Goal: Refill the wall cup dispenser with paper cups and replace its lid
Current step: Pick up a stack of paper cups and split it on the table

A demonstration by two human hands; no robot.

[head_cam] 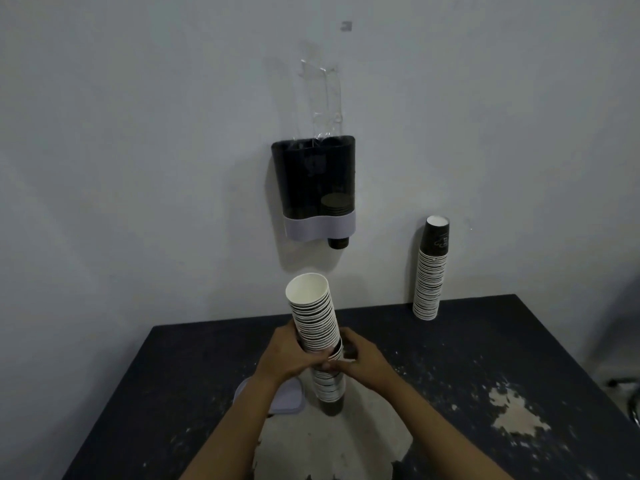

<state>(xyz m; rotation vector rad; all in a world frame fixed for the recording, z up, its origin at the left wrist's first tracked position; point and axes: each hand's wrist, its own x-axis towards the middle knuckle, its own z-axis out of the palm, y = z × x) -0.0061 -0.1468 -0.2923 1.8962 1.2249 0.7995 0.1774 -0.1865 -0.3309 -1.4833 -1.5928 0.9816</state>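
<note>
I'm gripping the paper cup stack [317, 327] with both hands, left hand [289, 355] and right hand [363, 358]; the dispenser [313, 188] is sitting nearly empty, its lid [284, 398] off on the worktop [485, 358].

A dark, paint-chipped table [467, 368] is standing against the wall. A tall stack of paper cups [428, 282] is sitting upright at its far right, and a grey lid [289, 398] is lying flat near the middle.

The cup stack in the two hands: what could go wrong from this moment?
The cup stack kinks where the left hand and right hand grip it, so its upper part might topple. The dispenser looks held by tape; pushing cups in could loosen it. The lid lies near the table edge.
</note>
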